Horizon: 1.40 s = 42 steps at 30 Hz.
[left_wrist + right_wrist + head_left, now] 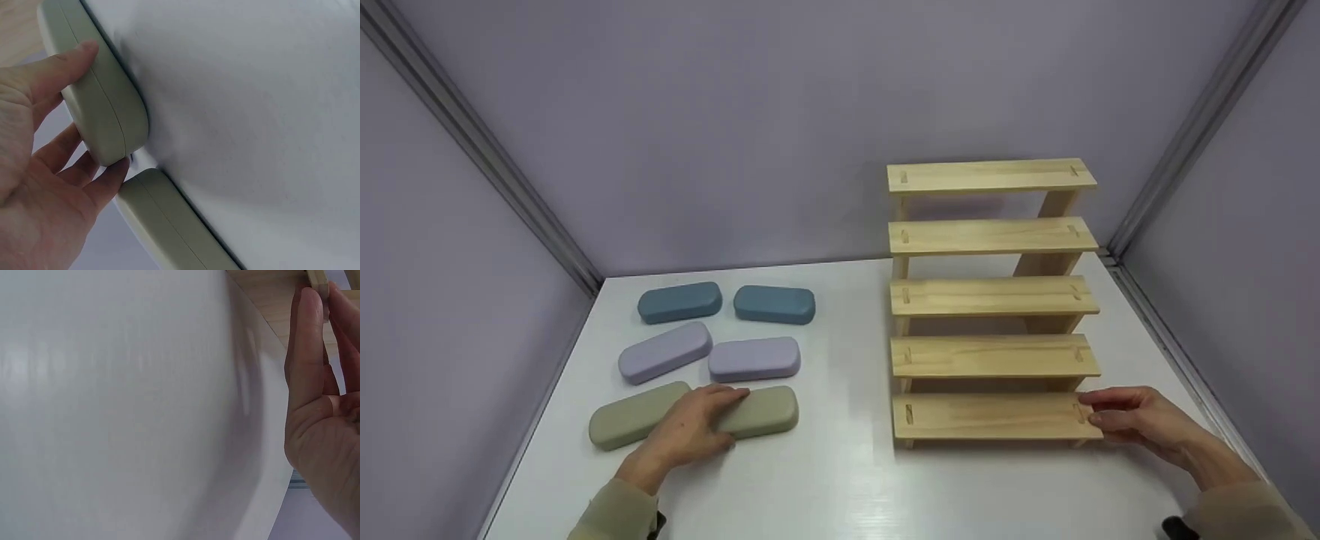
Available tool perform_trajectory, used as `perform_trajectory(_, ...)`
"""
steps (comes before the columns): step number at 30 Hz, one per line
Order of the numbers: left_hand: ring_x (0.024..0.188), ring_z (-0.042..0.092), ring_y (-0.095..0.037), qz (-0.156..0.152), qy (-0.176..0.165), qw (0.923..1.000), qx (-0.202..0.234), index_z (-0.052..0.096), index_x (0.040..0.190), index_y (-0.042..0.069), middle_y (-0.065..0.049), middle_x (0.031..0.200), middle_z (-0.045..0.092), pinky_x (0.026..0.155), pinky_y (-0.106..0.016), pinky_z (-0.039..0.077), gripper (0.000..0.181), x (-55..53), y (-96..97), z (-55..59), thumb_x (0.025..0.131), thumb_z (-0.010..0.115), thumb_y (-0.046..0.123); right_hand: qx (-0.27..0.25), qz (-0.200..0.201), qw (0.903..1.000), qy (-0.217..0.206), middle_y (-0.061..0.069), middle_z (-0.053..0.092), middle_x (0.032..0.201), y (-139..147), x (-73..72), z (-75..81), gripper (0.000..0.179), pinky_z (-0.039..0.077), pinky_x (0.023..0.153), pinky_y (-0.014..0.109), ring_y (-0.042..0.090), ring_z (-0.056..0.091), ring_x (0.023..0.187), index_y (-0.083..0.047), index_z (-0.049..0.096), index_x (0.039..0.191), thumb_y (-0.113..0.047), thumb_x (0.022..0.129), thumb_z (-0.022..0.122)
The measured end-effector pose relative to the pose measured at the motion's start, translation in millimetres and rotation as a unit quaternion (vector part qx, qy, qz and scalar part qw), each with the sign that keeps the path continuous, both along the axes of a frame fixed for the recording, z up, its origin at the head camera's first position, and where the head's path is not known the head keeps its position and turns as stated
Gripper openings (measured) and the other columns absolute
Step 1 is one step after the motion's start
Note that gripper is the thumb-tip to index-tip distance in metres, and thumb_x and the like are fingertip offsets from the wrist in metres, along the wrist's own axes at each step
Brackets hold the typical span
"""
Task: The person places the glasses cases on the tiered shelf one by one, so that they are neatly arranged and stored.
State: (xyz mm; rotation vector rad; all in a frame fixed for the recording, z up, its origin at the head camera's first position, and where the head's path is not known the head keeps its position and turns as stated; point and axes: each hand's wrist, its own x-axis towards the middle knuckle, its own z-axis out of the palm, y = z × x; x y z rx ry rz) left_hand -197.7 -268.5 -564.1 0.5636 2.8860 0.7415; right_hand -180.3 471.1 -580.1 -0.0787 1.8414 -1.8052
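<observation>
My left hand [690, 424] grips the left end of the right-hand green glasses case [769, 412], which lies on the white table. In the left wrist view the thumb is on one long side of this case and the fingers are on the other side and around its end. A second green glasses case [634, 416] lies just left of it, partly behind the hand. At the right, my right hand [1144, 424] pinches the right end of the lowest board [997, 417] of a wooden stepped shelf [994, 296], between thumb and fingers.
Behind the green cases lie two lilac glasses cases, one left [665, 352] and one right [754, 358]. Farther back are two blue ones, one left [680, 302] and one right [774, 304]. Pale panels [735, 135] enclose the white table [840, 480] at the back and sides.
</observation>
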Motion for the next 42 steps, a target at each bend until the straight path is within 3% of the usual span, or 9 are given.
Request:
perform_trajectory(6,0.136,0.072,-0.037,-0.007,0.004,0.9996,0.027,0.074,0.147,0.01,-0.009,0.144,0.077,0.119,-0.063,0.053,0.071,-3.5,-3.5,-3.7,0.078,0.088,0.002,-0.01,-0.001,0.9999,0.0,-0.021,0.083,0.124,0,-0.9,-1.7,0.044,0.067,0.083,0.021,0.0,0.079,0.102,-0.029,0.085,0.131,0.002,0.111,0.06)
perform_trajectory(11,0.139,0.069,-0.044,-0.013,0.002,0.9983,0.056,0.077,0.145,0.011,-0.016,0.148,0.075,0.12,-0.069,0.05,0.063,-5.0,-6.3,-4.6,0.084,0.09,0.008,-0.002,-0.008,1.0,-0.004,-0.02,0.083,0.123,2,-0.3,-2.0,0.043,0.067,0.083,0.022,0.001,0.079,0.101,-0.03,0.085,0.13,0.001,0.111,0.061)
perform_trajectory(16,0.141,0.067,-0.05,-0.012,0.01,0.9971,0.074,0.08,0.141,0.014,-0.022,0.151,0.072,0.119,-0.073,0.048,0.056,-5.9,-7.0,-0.9,0.086,0.09,0.012,-0.011,-0.008,0.9999,-0.005,-0.02,0.084,0.124,3,0.4,-2.7,0.044,0.067,0.084,0.021,0.001,0.08,0.102,-0.029,0.085,0.13,0.002,0.111,0.061)
perform_trajectory(23,0.136,0.071,-0.043,-0.021,0.044,0.9949,0.088,0.08,0.141,0.016,-0.015,0.148,0.075,0.115,-0.066,0.055,0.054,-8.3,0.3,10.2,0.088,0.09,0.015,-0.021,-0.009,0.9997,-0.007,-0.02,0.083,0.127,4,0.6,-3.0,0.044,0.066,0.084,0.02,0.0,0.079,0.101,-0.028,0.085,0.131,0.003,0.111,0.061)
perform_trajectory(34,0.131,0.073,-0.036,-0.018,0.066,0.9932,0.094,0.08,0.142,0.018,-0.013,0.146,0.075,0.11,-0.056,0.059,0.054,-16.3,19.2,43.6,0.089,0.092,0.015,-0.001,-0.016,0.9998,-0.011,-0.02,0.084,0.123,2,0.6,0.9,0.041,0.066,0.082,0.021,0.0,0.08,0.1,-0.029,0.086,0.127,0.001,0.109,0.065)
perform_trajectory(42,0.131,0.07,-0.033,-0.03,0.02,0.9947,0.097,0.078,0.145,0.025,-0.012,0.151,0.073,0.11,-0.055,0.056,0.053,-29.7,35.0,86.4,0.094,0.09,0.019,0.013,-0.018,0.9997,-0.008,-0.02,0.083,0.119,-3,-2.5,1.3,0.039,0.065,0.082,0.02,-0.001,0.078,0.099,-0.03,0.086,0.124,0.0,0.108,0.067)
